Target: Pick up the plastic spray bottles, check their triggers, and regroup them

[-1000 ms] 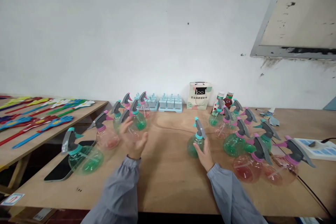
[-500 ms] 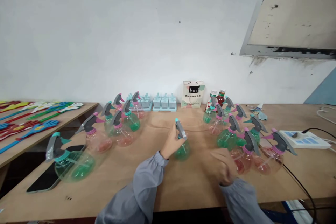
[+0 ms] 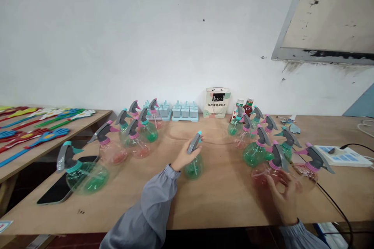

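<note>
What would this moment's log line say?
left hand: gripping round translucent green plastic spray bottle | right hand: at round translucent pink plastic spray bottle, contact unclear

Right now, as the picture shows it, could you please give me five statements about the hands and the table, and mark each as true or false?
1. The left hand holds the middle spray bottle near its top. True.
2. The phone is partly hidden by a green spray bottle. True.
3. The right hand touches the phone. False: it is at a pink spray bottle on the right.
4. The paper bag stands right of the dark red bottle. False: it stands left of it.
5. The middle spray bottle has a pink nozzle. False: its nozzle is blue-green.
</note>
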{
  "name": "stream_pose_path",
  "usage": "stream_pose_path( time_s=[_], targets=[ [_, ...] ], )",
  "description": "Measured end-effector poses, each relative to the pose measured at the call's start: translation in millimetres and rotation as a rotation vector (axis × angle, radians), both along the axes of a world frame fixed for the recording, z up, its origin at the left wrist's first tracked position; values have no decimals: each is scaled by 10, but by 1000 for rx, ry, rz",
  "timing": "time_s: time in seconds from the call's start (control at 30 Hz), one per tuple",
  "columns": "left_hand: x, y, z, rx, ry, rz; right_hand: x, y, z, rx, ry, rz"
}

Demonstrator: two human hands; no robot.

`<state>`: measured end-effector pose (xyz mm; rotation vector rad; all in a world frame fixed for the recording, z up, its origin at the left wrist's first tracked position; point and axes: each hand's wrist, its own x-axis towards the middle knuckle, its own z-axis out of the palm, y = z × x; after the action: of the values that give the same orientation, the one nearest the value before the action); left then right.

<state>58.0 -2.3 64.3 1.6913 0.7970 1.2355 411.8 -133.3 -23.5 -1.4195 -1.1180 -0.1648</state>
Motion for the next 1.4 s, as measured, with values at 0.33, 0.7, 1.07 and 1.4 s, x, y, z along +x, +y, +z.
stream_pose_path(
  time_s=[0.33, 0.7, 1.07, 1.4],
  targets=[
    [-329, 100, 276, -120, 8, -237, -909, 545, 161, -161, -76, 443],
    [-394, 152, 305, -421, -297, -322, -1597, 1597, 160, -188, 222, 770],
    [-317, 132, 358, -415, -193, -222, -1529, 1498, 127, -154, 247, 778],
    [-217, 113, 327, -416, -172, -184, -1491, 1446, 114, -171, 214, 778]
  ],
)
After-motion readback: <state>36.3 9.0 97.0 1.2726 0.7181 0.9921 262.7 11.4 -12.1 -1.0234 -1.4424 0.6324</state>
